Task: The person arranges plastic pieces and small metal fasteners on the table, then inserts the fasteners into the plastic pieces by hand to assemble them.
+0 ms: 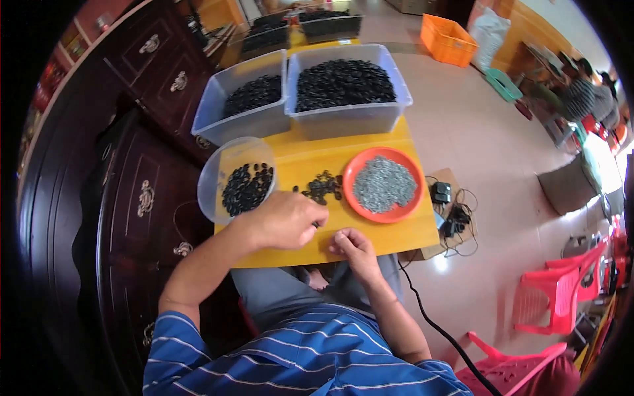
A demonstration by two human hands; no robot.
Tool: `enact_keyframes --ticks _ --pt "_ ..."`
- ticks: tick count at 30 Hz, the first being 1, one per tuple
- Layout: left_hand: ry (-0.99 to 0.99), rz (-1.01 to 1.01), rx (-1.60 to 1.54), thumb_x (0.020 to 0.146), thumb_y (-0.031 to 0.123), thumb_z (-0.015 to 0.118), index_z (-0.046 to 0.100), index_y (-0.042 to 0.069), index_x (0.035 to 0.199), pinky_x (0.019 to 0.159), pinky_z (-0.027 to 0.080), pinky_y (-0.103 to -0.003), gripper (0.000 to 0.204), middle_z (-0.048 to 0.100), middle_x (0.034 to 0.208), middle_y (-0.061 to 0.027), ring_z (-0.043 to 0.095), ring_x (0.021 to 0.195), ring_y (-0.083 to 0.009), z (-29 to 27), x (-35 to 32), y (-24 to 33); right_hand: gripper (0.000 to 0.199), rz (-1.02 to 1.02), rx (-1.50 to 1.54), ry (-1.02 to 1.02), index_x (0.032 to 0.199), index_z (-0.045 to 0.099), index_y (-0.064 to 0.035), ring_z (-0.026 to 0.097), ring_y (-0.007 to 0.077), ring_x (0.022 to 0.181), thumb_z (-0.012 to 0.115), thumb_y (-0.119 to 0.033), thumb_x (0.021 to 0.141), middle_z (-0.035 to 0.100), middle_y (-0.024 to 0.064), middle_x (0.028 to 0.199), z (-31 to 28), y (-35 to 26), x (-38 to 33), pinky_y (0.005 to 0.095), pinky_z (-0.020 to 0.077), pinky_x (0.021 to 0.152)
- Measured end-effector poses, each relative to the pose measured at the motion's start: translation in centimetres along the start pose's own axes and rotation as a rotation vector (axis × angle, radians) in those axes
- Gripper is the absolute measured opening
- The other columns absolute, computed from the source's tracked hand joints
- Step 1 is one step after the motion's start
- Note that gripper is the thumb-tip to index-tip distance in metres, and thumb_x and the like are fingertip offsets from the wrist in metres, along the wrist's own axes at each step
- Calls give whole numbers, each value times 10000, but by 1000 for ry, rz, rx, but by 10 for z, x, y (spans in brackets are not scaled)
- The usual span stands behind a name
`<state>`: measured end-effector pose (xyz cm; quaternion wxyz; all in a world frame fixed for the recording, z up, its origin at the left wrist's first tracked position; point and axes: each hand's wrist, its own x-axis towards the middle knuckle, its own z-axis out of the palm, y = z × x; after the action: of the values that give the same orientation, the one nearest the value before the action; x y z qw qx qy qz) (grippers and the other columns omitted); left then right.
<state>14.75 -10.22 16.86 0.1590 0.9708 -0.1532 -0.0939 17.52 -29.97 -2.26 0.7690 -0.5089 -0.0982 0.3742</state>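
Observation:
My left hand (285, 219) is closed over the yellow table, between the round clear tub and my right hand. A bit of a small black oval piece shows at its fingertips. My right hand (354, 249) is curled in a pinch by the table's front edge; whatever its fingers hold is too small to make out. Just beyond my hands lies a loose pile of black oval pieces (323, 187). More of them fill part of the round clear tub (207, 191) on the left. To the right, an orange-red plate (349, 173) bears a heap of small silvery metal parts (385, 185).
Two clear plastic bins (343, 121) of black pieces stand at the table's far side, with more bins behind. Dark wooden drawers (148, 198) flank the left. Cables and a black adapter (440, 192) lie right of the table, near pink plastic chairs (551, 290). People sit far right.

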Motion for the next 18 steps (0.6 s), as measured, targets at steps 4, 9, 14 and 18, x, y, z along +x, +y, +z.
enact_keyframes --ticks 4,9,14,18 --pt "-69 -277 43 777 111 608 740 96 938 778 558 -478 209 733 878 -156 705 849 -361 -43 -7 -60 169 14 -2 -9 1035 652 -70 652 98 870 620 -236 1045 686 15 970 1 1 1 250 508 808" --pt "625 -445 432 854 66 611 677 111 1177 842 564 -511 333 733 1056 -183 701 972 -392 -127 -2 -130 157 39 14 -3 1026 649 -63 651 103 861 618 -215 1043 694 24 980 9 -6 -2 253 504 805" --pt "777 -468 144 878 134 701 653 68 1286 784 581 -398 416 738 988 -133 727 863 -278 -126 -35 -127 154 13 5 0 1023 651 -53 648 106 852 605 -198 1047 698 30 973 3 1 1 254 494 784" --pt "628 -387 -632 936 68 689 699 -9 1182 720 544 -255 259 694 880 10 644 783 -55 -64 -94 -107 149 -30 -73 -17 1003 649 -56 629 98 827 604 -191 1047 683 22 947 9 -2 0 247 483 778"
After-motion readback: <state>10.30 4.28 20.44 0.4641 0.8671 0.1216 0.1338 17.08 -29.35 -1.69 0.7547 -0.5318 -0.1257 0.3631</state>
